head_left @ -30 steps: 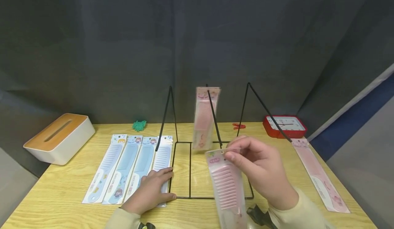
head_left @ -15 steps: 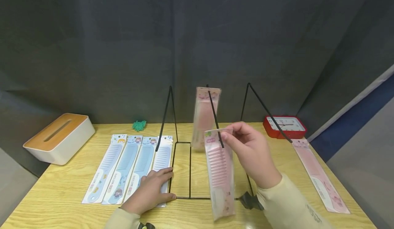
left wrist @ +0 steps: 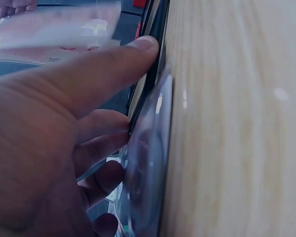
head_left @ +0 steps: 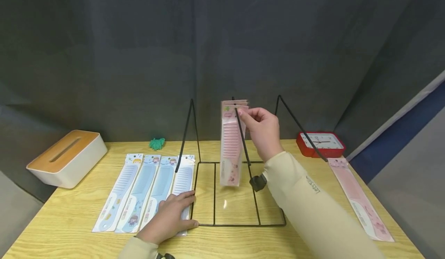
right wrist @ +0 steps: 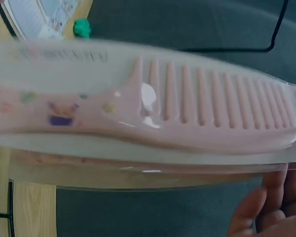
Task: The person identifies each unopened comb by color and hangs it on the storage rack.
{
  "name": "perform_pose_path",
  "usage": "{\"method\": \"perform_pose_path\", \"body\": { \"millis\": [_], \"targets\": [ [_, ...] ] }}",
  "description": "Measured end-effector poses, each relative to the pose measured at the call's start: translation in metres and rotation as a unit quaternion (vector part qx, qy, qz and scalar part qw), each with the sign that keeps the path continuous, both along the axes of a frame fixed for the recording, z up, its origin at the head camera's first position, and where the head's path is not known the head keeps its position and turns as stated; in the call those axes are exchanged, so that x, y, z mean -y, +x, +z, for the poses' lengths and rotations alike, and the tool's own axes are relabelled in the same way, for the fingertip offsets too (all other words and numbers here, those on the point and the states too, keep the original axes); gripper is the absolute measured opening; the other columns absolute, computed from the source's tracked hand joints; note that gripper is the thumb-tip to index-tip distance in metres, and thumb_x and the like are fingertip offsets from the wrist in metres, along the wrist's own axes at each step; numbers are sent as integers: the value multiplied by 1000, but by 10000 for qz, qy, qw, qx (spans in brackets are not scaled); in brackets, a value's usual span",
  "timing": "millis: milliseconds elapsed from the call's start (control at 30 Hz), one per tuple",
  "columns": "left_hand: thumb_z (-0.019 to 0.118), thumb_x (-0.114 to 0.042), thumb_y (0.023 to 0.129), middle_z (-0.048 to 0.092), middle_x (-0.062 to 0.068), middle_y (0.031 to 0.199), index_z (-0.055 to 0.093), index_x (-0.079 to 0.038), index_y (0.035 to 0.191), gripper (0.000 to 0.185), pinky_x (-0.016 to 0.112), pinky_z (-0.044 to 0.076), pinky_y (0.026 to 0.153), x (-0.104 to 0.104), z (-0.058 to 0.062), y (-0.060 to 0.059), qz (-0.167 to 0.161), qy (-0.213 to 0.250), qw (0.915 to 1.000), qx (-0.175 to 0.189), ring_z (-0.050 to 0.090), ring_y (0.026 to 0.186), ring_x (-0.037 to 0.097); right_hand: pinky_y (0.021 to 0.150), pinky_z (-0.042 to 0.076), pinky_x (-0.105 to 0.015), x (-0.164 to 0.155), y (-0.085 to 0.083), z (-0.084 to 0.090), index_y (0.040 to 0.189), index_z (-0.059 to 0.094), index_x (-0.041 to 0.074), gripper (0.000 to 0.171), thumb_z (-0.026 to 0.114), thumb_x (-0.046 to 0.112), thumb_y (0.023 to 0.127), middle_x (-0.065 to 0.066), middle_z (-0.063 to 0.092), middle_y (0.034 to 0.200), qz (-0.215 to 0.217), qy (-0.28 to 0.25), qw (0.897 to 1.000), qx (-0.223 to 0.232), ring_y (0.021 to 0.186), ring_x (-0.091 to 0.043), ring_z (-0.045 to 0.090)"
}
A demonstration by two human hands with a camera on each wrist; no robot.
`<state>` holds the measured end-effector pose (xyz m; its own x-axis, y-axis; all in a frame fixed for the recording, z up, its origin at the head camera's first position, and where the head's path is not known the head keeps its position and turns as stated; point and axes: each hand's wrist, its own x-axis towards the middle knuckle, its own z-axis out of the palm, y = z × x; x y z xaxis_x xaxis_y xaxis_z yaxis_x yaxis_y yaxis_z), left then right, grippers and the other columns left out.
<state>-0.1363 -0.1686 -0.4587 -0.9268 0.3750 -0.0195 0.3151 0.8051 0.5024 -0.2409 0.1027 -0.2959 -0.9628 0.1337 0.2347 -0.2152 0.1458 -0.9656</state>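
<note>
My right hand pinches the top right edge of a packaged pink comb. The comb hangs upright at the middle hook of a black wire rack, and the hook's rod slopes down in front of it. More pink comb packages stand close behind. In the right wrist view the pink comb spans the picture, its wide teeth under clear plastic. My left hand lies at the rack's left base edge, fingers spread over a packaged light blue comb; its thumb touches the black wire.
More packaged blue combs lie in a row at left. A tissue box stands behind them, near a green tangle of string. At right are a red clock and another packaged pink comb. Two outer hooks jut forward.
My right hand has carried the pink comb up and back along the middle hook, against the packages there. The left hand has stayed in place.
</note>
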Motion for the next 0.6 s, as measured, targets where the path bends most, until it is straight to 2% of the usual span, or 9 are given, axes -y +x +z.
{"method": "perform_pose_path", "body": {
  "millis": [167, 333, 400, 467, 600],
  "targets": [
    [81, -45, 82, 45, 3, 155, 57, -7, 141, 75, 52, 35, 87, 0, 0, 0, -2, -12, 10000, 63, 45, 131, 32, 70, 46, -32, -4, -11, -7, 97, 70, 14, 38, 77, 50, 86, -4, 65, 91, -196, 138, 9997, -12, 84, -19, 59],
    [81, -47, 82, 44, 3, 155, 57, -7, 142, 76, 58, 35, 91, 0, 1, -1, -13, -13, 10000, 79, 43, 135, 34, 65, 45, -33, -33, -12, -26, 98, 70, 15, 43, 72, 56, 88, -9, 67, 90, -246, 971, 9947, -228, 82, -21, 60],
    [81, -47, 82, 44, 4, 155, 57, -7, 142, 76, 59, 35, 91, 1, 2, -1, -17, -4, 10000, 78, 42, 136, 35, 65, 44, -34, -52, -12, -38, 99, 70, 14, 45, 70, 58, 88, -10, 67, 93, -296, 1251, 9915, -213, 81, -22, 57],
    [81, -46, 82, 44, 4, 155, 57, -7, 142, 76, 59, 35, 92, 2, 2, 0, -11, -3, 10000, 72, 42, 136, 35, 66, 44, -35, -76, -14, -54, 103, 68, 13, 50, 67, 61, 89, -8, 65, 96, -301, 1417, 9894, 13, 80, -22, 54],
    [81, -46, 82, 44, 4, 155, 57, -7, 142, 76, 59, 35, 92, 4, 2, 2, 17, -22, 10000, 90, 43, 135, 34, 63, 40, -33, -133, -20, -89, 101, 68, 10, 51, 66, 59, 90, -1, 62, 86, -804, 1696, 9820, 211, 76, -19, 50]
  ]
}}
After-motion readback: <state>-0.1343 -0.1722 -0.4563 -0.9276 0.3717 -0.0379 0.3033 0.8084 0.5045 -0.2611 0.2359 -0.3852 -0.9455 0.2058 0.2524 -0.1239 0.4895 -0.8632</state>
